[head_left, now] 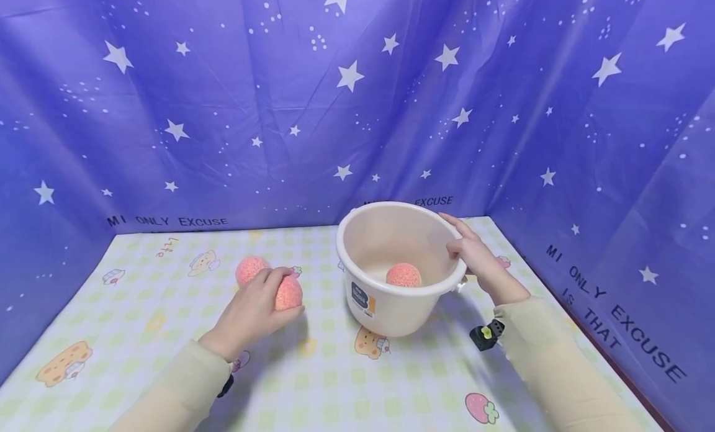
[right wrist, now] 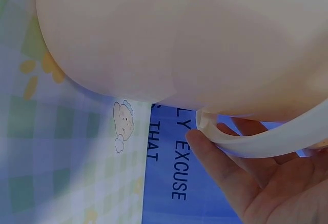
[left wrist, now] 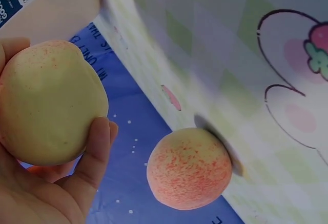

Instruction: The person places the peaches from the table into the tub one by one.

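Observation:
My left hand point(head_left: 254, 305) holds a pink-and-yellow peach point(head_left: 288, 293) between thumb and fingers; the left wrist view shows its yellow side with a crease point(left wrist: 54, 103). Just behind it, another peach point(head_left: 251, 270) rests on the tablecloth, speckled red in the left wrist view point(left wrist: 189, 168). To the right is a cream bucket point(head_left: 393, 311), with one peach point(head_left: 403, 275) lying inside. My right hand point(head_left: 480, 261) grips the bucket's right rim. Beside those fingers, the right wrist view shows the white bucket handle point(right wrist: 266, 144). The bucket leans slightly toward me.
A green-and-white checked tablecloth point(head_left: 313, 382) with cartoon prints covers the table. Blue star-patterned curtains point(head_left: 290, 97) hang behind it and along both sides. The bucket's front carries a dark label point(head_left: 362, 295).

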Demonstrator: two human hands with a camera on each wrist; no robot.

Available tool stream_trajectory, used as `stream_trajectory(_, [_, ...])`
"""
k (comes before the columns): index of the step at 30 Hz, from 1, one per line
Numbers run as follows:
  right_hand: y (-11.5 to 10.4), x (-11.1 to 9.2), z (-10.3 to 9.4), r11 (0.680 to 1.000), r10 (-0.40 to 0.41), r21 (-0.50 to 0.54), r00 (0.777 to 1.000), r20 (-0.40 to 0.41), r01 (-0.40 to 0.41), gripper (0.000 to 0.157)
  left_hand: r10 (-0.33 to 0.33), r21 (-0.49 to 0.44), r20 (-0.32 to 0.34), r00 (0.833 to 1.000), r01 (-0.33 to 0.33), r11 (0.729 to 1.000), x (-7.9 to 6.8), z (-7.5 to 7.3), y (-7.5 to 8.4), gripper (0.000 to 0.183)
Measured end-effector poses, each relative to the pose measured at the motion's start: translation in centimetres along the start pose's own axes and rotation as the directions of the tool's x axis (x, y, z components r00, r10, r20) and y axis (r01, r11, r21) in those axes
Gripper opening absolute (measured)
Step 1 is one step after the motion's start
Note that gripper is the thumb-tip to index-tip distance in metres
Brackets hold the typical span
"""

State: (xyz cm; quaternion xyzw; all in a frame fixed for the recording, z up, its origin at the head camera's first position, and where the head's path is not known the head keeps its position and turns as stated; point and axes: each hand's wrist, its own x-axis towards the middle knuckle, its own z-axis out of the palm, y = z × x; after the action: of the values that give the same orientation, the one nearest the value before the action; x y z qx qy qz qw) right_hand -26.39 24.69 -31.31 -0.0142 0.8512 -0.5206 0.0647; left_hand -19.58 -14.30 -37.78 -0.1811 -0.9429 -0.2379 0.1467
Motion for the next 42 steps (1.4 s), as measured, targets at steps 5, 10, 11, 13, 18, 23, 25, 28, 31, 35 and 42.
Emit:
stream_trajectory(5, [-0.1,0.0,0.0,1.000,-0.006,0.001,1.000,-0.003,0.006,0.096,0.001,0.000,-0.029,1.000,-0.001,1.000,0.2,-0.3,0.1,0.060])
stream_trajectory(10, [-0.1,-0.1,0.0,1.000,0.000,0.001,1.000,0.000,0.000,0.096,0.007,-0.001,-0.038,0.999,-0.007,1.000,0.4,-0.5,0.4,0.061])
stream_trajectory(11, [-0.1,-0.1,0.0,1.000,0.000,0.001,1.000,0.000,0.000,0.096,0.010,-0.001,-0.040,0.999,-0.010,1.000,0.5,-0.6,0.4,0.061])
stream_trajectory(13, [-0.1,-0.2,0.0,1.000,0.000,0.001,1.000,-0.001,0.000,0.096,0.014,0.000,-0.044,0.999,-0.014,1.000,0.5,-0.7,0.6,0.062])
stream_trajectory(18, [-0.1,-0.2,0.0,1.000,-0.005,0.007,1.000,-0.003,0.005,0.096,0.025,0.006,-0.057,0.998,-0.025,1.000,0.6,-1.0,0.8,0.061])
stream_trajectory(23, [-0.1,-0.2,0.0,1.000,0.000,0.012,1.000,0.002,0.000,0.095,0.034,0.000,-0.069,0.997,-0.034,0.999,0.6,-1.2,0.9,0.062])
stream_trajectory(25, [0.0,-0.2,0.1,1.000,0.003,0.013,1.000,0.006,-0.003,0.095,0.036,-0.003,-0.072,0.997,-0.036,0.999,0.6,-1.3,0.9,0.063])
stream_trajectory(28, [-0.1,-0.2,0.1,1.000,0.005,0.016,1.000,0.007,-0.005,0.096,0.044,-0.004,-0.078,0.996,-0.044,0.999,0.6,-1.4,0.9,0.063])
stream_trajectory(31, [-0.1,-0.3,0.2,1.000,0.005,0.014,1.000,0.004,-0.005,0.096,0.056,-0.014,-0.084,0.995,-0.057,0.998,0.6,-1.6,1.2,0.064])
stream_trajectory(35, [-0.2,-0.3,0.1,1.000,0.005,0.008,1.000,0.000,-0.005,0.096,0.078,-0.028,-0.086,0.993,-0.081,0.996,0.7,-1.7,1.9,0.064])
stream_trajectory(42, [-0.2,-0.2,0.1,1.000,0.001,0.005,1.000,0.001,-0.001,0.096,0.105,-0.028,-0.092,0.990,-0.108,0.994,1.1,-1.9,2.5,0.063])
